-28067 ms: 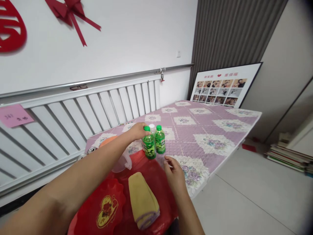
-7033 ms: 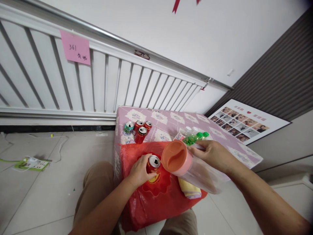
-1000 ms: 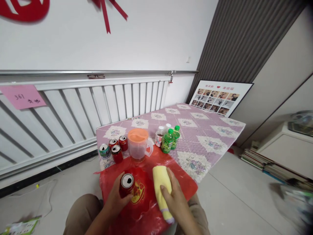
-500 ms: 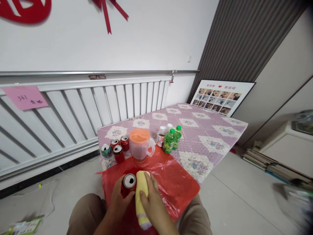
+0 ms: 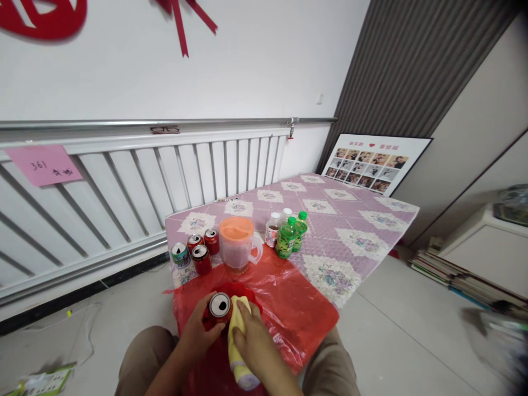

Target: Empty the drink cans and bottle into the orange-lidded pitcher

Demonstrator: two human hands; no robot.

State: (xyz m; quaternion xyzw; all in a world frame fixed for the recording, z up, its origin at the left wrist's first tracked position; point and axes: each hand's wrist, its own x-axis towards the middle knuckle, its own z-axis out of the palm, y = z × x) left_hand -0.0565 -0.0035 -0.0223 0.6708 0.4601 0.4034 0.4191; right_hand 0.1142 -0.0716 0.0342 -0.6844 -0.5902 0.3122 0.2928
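My left hand is wrapped round a red can with an opened top, upright. In my right hand is a rolled yellow cloth, its upper end against the can's right side. Behind them part of a red dish shows on a red plastic sheet. Beyond the sheet stand a clear pitcher with an orange lid, several other cans on its left, and several bottles with green or white caps on its right.
A table with a purple flowered cloth reaches back to a white radiator. A photo board leans behind the far right corner. Stacked books lie on the floor at the right.
My right hand and the yellow cloth have shifted slightly; the cloth is more bent and its top sits lower. More of the red dish shows behind. My left hand still holds the can.
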